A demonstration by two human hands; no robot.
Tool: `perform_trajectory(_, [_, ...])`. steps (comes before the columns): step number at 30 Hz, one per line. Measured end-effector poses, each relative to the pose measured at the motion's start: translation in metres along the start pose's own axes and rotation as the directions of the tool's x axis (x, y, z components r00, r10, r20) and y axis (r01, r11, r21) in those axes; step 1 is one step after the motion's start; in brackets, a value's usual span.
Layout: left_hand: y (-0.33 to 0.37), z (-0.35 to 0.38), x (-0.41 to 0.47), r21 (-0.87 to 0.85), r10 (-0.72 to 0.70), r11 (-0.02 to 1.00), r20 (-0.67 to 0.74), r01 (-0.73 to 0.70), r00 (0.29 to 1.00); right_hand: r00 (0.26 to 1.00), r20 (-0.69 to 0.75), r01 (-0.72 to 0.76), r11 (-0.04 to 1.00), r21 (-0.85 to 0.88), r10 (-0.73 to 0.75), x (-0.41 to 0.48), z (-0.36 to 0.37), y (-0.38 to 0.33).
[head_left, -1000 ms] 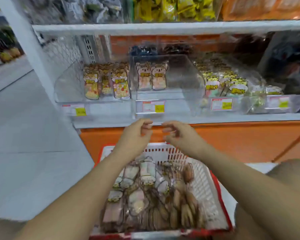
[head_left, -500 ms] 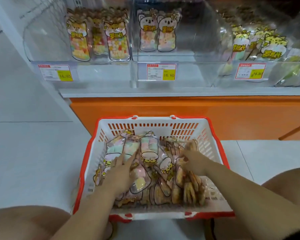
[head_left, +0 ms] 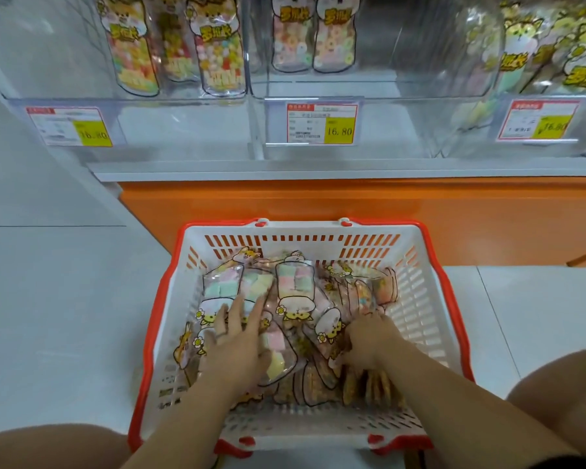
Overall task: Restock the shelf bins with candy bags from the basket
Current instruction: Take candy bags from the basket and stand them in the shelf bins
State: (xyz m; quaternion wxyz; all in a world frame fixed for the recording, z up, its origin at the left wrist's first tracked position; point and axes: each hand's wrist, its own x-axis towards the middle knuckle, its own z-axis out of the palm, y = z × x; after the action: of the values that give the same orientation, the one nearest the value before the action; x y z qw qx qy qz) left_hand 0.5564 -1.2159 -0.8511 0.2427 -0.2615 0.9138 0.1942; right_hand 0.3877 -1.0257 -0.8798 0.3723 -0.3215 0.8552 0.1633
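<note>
A white basket with a red rim [head_left: 301, 242] stands on the floor below the shelf, full of candy bags. A pastel marshmallow bag [head_left: 295, 282] lies on top near the far wall. My left hand [head_left: 234, 343] lies flat on the bags at the left, fingers spread, holding nothing. My right hand [head_left: 369, 336] is pushed down among the upright bags at the right, its fingertips hidden. Above, the clear middle bin [head_left: 420, 69] holds two koala-print bags [head_left: 313, 38] at its left side.
The left bin [head_left: 48, 62] holds three upright bags [head_left: 217, 52]; the right bin's bags [head_left: 555, 52] are yellow-printed. Price tags [head_left: 322, 123] hang on the bin fronts. An orange base panel [head_left: 318, 201] runs behind the basket. My knees flank it on pale floor tiles.
Both hands dropped from in front of the shelf edge down into the basket, and my view tilted down and moved closer. In the last half second the hands shifted only slightly.
</note>
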Motion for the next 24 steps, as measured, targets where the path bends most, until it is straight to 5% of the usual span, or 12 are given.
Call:
perform_trajectory(3, [0.010,0.003,0.003,0.070,0.064,0.996,-0.058,-0.060,0.996,0.985,-0.110,-0.120,0.986,0.118,0.133,-0.006,-0.004,0.007])
perform_trajectory(6, [0.019,0.009,0.006,0.107,0.128,0.986,0.038,-0.132,0.991,0.950,-0.210,-0.206,0.970,0.128,0.230,-0.006,-0.004,0.013])
perform_trajectory(10, [0.022,0.012,0.006,0.152,0.118,0.979,0.119,-0.136,0.986,0.948,-0.316,-0.013,0.997,0.075,0.036,0.011,-0.005,0.009])
perform_trajectory(14, [0.021,0.008,0.004,0.125,0.132,0.981,0.113,-0.146,0.985,0.976,-0.201,0.109,0.987,0.116,-0.085,0.033,-0.013,0.010])
perform_trajectory(19, [0.020,0.008,0.004,0.096,0.131,0.985,0.118,-0.142,0.984,0.999,-0.005,-0.049,0.991,-0.127,0.049,0.047,-0.016,0.000])
perform_trajectory(24, [0.020,0.008,0.004,0.090,0.116,0.987,0.139,-0.129,0.984,0.980,-0.073,-0.197,0.933,-0.301,0.183,0.055,-0.009,-0.001])
